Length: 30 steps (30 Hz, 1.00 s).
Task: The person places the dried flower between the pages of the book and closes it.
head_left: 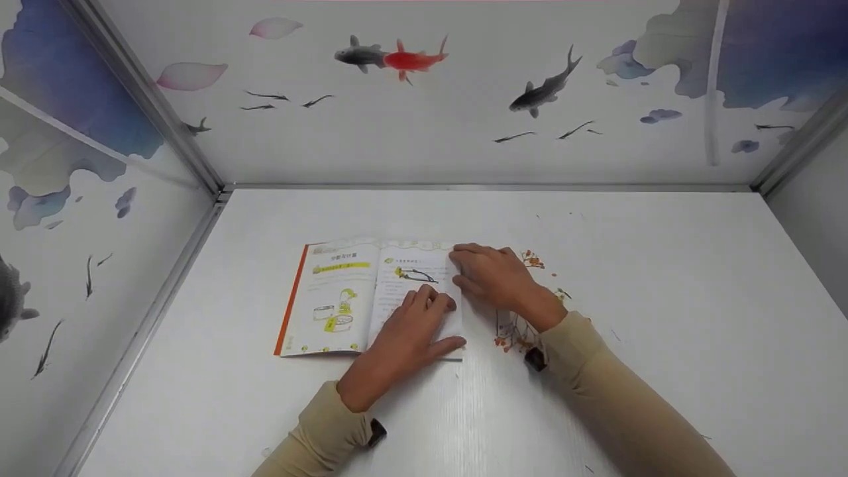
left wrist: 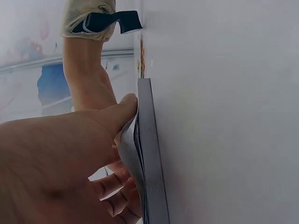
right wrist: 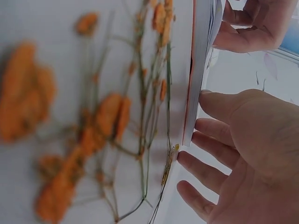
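Observation:
An open book (head_left: pixel 334 301) with printed pages and an orange cover edge lies on the white table. My left hand (head_left: pixel 414 328) rests on its right page, fingers bent and thumb along the page's lower right edge. In the left wrist view, that thumb touches the edge of the book's page block (left wrist: pixel 153 154), where the upper pages bow up slightly. My right hand (head_left: pixel 493 275) touches the book's upper right edge with its fingertips, fairly straight in the right wrist view. A thin dark sprig-like shape with yellow (head_left: pixel 416 274) shows on the right page; printed or real, I cannot tell.
Dried orange flowers on thin stems (right wrist: pixel 112 116) lie right of the book, partly under my right forearm. Small plant bits (head_left: pixel 616 335) are scattered on the table. Panels painted with fish (head_left: pixel 411 59) enclose the back and sides.

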Tool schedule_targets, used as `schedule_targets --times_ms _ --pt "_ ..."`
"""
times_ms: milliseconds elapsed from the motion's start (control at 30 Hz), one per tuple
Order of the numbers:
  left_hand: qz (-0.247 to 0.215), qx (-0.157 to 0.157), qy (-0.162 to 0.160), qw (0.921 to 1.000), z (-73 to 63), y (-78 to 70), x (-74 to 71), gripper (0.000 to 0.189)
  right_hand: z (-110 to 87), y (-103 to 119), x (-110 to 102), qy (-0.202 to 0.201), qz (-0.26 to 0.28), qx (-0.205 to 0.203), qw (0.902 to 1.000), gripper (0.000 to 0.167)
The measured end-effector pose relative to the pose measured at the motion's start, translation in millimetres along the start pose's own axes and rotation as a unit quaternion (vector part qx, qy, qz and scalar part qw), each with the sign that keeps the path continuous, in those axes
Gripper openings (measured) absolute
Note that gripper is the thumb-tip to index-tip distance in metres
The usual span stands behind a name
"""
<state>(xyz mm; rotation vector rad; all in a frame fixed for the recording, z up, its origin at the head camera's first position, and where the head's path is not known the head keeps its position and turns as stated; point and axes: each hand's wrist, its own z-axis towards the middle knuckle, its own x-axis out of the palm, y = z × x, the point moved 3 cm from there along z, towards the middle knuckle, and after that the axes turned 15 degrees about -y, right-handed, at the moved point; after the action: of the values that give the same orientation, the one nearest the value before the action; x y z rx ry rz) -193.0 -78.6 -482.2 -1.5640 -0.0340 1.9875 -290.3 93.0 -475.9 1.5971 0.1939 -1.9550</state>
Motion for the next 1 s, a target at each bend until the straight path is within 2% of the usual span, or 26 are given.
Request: schedule_targets --times_ms 100,200,400,533,700,900,1000 --pt "0.009 0.003 0.003 1.0 -1.2 -1.5 -1.2 0.053 1.0 -1.2 1.9 0.005 0.007 0.01 0.9999 0.05" --pt "0.017 0.02 -0.008 0.9996 -2.6 -4.6 -3.5 0.05 1.9 -2.5 3.5 0.001 0.024 0.019 0.9995 0.051" --pt "0.015 0.037 -0.035 0.9986 -5.2 -9.4 -7.4 0.033 2.5 -3.2 3.5 -0.04 0.025 0.03 0.9985 0.058" --pt "0.029 0.034 -0.044 0.998 -5.4 -12.2 -13.1 0.022 1.7 -3.7 1.9 -0.067 0.013 0.038 0.997 0.052" --pt "0.034 0.018 -0.065 0.9971 -4.8 -19.0 -27.0 0.025 -0.1 -5.7 1.4 -0.075 0.008 0.044 0.9962 0.047" --pt "-0.01 -0.028 -0.093 0.9953 -1.6 -16.9 -48.9 0.036 -0.3 -5.4 3.8 -0.059 0.014 0.053 0.9968 0.064" --pt "-0.032 -0.043 -0.106 0.9929 0.0 -11.9 -63.3 0.035 -1.0 -4.9 4.6 -0.049 0.014 0.049 0.9975 0.068"
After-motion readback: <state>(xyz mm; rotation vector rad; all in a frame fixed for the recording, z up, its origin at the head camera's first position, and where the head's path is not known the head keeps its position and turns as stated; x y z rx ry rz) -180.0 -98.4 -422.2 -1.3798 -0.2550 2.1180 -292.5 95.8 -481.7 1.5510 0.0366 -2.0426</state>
